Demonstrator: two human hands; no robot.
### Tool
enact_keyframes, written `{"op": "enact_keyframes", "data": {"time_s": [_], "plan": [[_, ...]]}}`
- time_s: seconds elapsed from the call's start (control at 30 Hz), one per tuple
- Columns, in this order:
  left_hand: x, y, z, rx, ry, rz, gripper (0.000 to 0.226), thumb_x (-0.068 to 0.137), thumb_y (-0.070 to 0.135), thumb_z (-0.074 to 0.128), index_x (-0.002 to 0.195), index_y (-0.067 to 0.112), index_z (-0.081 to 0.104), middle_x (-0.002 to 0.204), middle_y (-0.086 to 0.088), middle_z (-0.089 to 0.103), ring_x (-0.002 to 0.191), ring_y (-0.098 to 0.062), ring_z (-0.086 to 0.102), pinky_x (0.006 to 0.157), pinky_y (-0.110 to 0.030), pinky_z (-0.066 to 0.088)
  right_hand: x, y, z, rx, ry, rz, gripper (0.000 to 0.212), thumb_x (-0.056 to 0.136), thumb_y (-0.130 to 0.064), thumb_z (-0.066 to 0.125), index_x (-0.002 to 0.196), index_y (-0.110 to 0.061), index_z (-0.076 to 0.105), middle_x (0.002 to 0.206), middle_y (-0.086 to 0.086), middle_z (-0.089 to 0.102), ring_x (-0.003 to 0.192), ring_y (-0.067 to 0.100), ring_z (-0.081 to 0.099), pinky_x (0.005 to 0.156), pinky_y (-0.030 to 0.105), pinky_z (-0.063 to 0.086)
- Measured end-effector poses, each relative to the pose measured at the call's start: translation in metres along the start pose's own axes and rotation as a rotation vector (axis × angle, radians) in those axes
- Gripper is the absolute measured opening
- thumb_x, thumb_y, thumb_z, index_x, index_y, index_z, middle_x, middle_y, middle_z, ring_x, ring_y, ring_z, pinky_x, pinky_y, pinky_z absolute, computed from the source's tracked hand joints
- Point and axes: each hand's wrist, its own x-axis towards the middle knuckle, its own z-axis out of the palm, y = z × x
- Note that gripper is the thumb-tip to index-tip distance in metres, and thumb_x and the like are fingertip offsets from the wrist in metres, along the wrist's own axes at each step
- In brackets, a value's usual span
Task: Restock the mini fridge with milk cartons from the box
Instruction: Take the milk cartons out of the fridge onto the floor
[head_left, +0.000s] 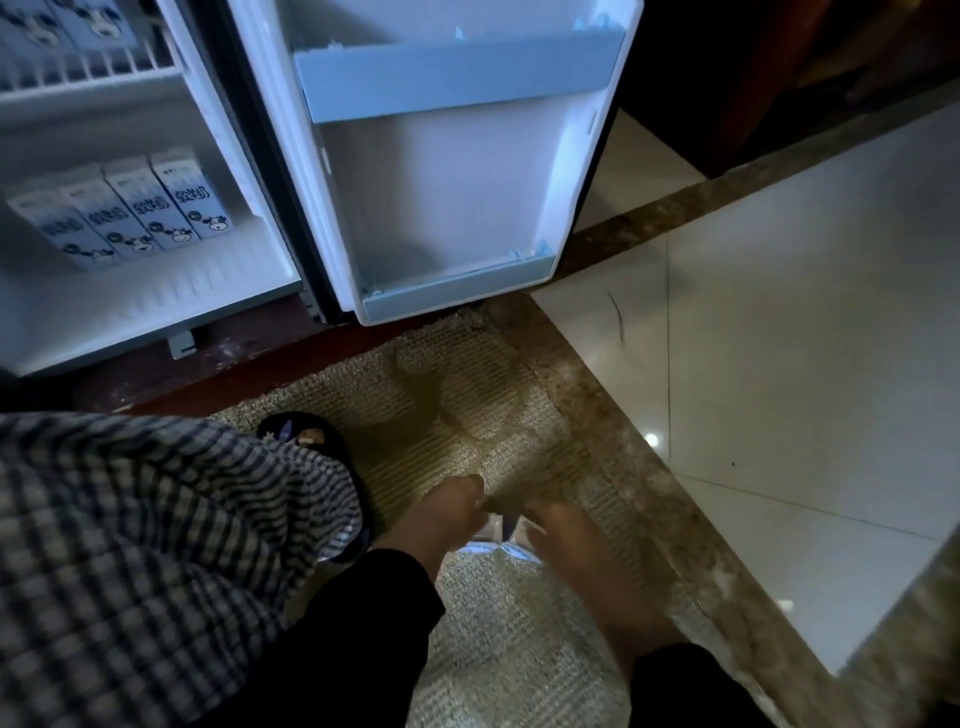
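The white mini fridge (156, 306) stands open, its door (441, 208) swung wide, with four blue-and-white milk cartons (124, 213) in a row on the bottom shelf. Low over the woven beige mat (467, 405), the left hand (441, 512) and right hand (566, 540) close together around a blurred pale carton (501, 543); the grip itself is unclear. Best to lift it upright and seat it beside the row.

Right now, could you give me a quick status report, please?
Both hands low over the mat, something pale between them, grip unclear. Four milk cartons on fridge floor. Door open, way clear.
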Motion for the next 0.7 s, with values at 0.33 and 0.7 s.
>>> {"op": "enact_keyframes", "data": {"time_s": [0.33, 0.7], "plan": [[-0.045, 0.027, -0.084, 0.205, 0.023, 0.107, 0.043, 0.098, 0.034, 0.043, 0.133, 0.010, 0.045, 0.131, -0.012, 0.053, 0.117, -0.027, 0.053, 0.096, -0.038, 0.046, -0.009, -0.045, -0.105, -0.041, 0.135, -0.125, 0.021, 0.091, -0.027, 0.056, 0.110, -0.022, 0.062, 0.100, 0.001, 0.067, 0.088, 0.016, 0.062, 0.076, 0.032, 0.051], [-0.164, 0.001, -0.223, 0.238, 0.159, 0.175, 0.038, 0.097, 0.037, 0.042, 0.120, 0.009, 0.055, 0.123, -0.008, 0.056, 0.114, -0.025, 0.053, 0.094, -0.034, 0.041, -0.044, -0.181, -0.225, -0.250, 0.231, -0.420, 0.021, 0.088, -0.034, 0.062, 0.106, -0.022, 0.062, 0.098, -0.004, 0.064, 0.090, 0.017, 0.060, 0.072, 0.027, 0.044]]}}
